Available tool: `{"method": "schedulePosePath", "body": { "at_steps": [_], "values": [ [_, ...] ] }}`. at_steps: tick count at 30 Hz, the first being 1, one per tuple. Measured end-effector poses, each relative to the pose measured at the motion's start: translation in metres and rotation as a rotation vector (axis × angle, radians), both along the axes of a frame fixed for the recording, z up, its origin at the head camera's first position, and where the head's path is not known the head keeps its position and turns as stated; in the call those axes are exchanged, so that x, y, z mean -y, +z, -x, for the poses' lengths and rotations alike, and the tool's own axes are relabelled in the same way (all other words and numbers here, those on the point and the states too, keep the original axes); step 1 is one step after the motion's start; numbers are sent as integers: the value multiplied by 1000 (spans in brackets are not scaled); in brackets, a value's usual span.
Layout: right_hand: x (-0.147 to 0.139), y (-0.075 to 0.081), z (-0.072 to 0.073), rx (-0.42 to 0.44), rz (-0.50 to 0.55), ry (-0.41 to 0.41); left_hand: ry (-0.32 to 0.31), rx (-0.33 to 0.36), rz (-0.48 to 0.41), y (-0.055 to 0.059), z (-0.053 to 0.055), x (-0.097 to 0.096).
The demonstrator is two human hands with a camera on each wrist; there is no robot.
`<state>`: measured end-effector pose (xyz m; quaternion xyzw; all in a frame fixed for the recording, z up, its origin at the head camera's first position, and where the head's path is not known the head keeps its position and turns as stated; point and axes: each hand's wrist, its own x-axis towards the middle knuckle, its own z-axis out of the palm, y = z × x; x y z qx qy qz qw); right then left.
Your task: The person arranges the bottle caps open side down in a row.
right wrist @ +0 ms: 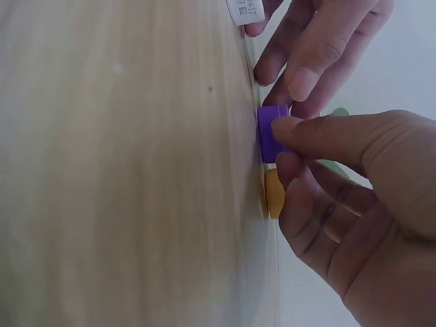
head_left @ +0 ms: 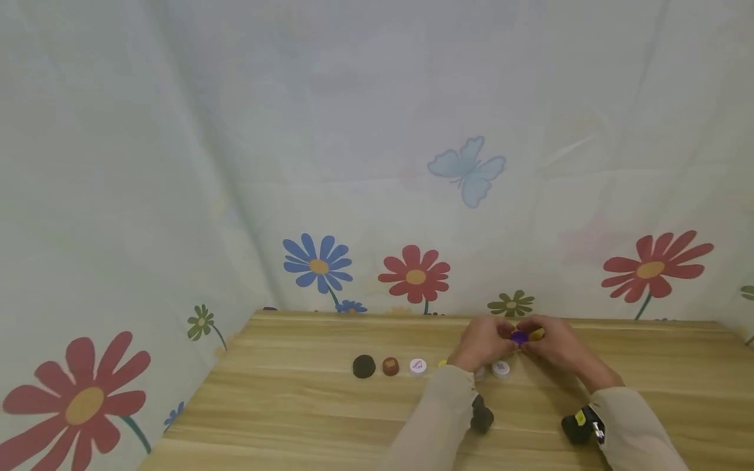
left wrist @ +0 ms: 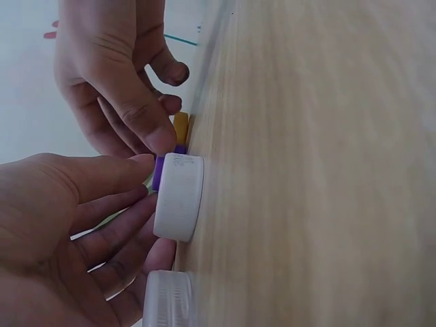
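A small purple cap [head_left: 520, 337] stands between my two hands at the back of the wooden table. My right hand [head_left: 556, 340] pinches it; in the right wrist view the thumb lies on the purple cap [right wrist: 267, 139] with a fingertip against its lower edge. Fingers loosely spread, my left hand [head_left: 484, 341] has its fingertips right at the cap's other side. Just beyond the purple cap, by the right fingers, is an orange-yellow cap [right wrist: 274, 193]. A white cap [left wrist: 179, 197] stands close to the left fingertips in the left wrist view.
Along the table [head_left: 283, 405] runs a row of caps: black [head_left: 364, 366], brown [head_left: 391, 366], white with print [head_left: 418, 366], a yellow one [head_left: 442, 362] partly behind the left wrist, and another white one [head_left: 501, 369]. A flowered curtain [head_left: 365, 196] hangs behind the table.
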<state>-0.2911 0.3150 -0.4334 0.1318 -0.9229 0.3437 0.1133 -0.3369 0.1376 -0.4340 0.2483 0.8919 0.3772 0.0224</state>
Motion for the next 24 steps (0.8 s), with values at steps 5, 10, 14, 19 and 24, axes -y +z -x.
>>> {"method": "schedulePosePath", "body": {
  "at_steps": [5,10,14,19,24],
  "values": [
    [0,-1,0,-4,-15,3,-12,3,-2,0,-1,0],
    [1,1,-2,0,-19,-12,-19,20,-22,1,-2,1],
    [0,5,-4,10,-19,-25,-24,18,-43,3,-3,3],
    [-2,12,-8,66,34,-12,-23,-18,-50,4,-3,5],
    [-2,20,-16,153,101,-9,-22,-61,-43,6,-6,7]
  ]
}}
